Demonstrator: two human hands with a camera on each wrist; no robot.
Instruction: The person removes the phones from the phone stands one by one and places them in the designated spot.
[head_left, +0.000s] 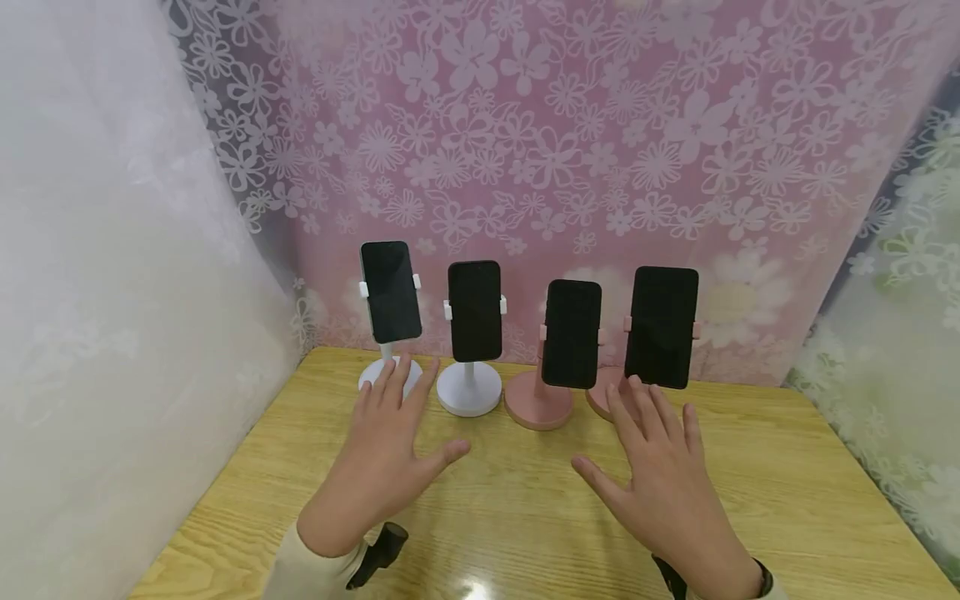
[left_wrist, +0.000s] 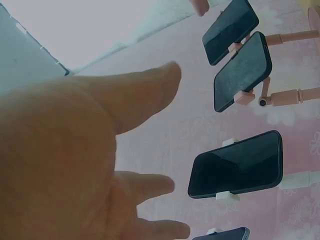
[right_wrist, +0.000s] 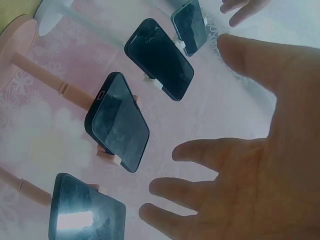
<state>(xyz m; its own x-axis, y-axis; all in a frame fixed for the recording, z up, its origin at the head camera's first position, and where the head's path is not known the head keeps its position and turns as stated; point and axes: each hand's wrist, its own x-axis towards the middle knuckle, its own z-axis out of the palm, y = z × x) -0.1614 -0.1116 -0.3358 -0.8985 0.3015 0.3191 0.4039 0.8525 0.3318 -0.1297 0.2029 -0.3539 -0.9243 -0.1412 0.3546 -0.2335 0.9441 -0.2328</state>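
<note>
Several dark-screened phones stand upright in holders along the back of the table. Two are in white phone stands: the far-left phone (head_left: 392,292) and the phone beside it (head_left: 476,311). Pink phone stands clamp the other two, a phone (head_left: 572,333) right of centre and a larger-looking phone (head_left: 662,327) at the far right. My left hand (head_left: 386,458) hovers with spread fingers in front of the far-left white stand, partly covering its base. Fingers apart, my right hand (head_left: 656,479) is before the far-right pink stand and hides part of its base. Neither hand holds anything.
Beneath the hands lies a wood-grain table (head_left: 510,500). A pink floral curtain (head_left: 525,167) hangs right behind the stands, with pale cloth (head_left: 112,250) on the left side and floral cloth (head_left: 900,333) on the right. Dark straps circle both wrists.
</note>
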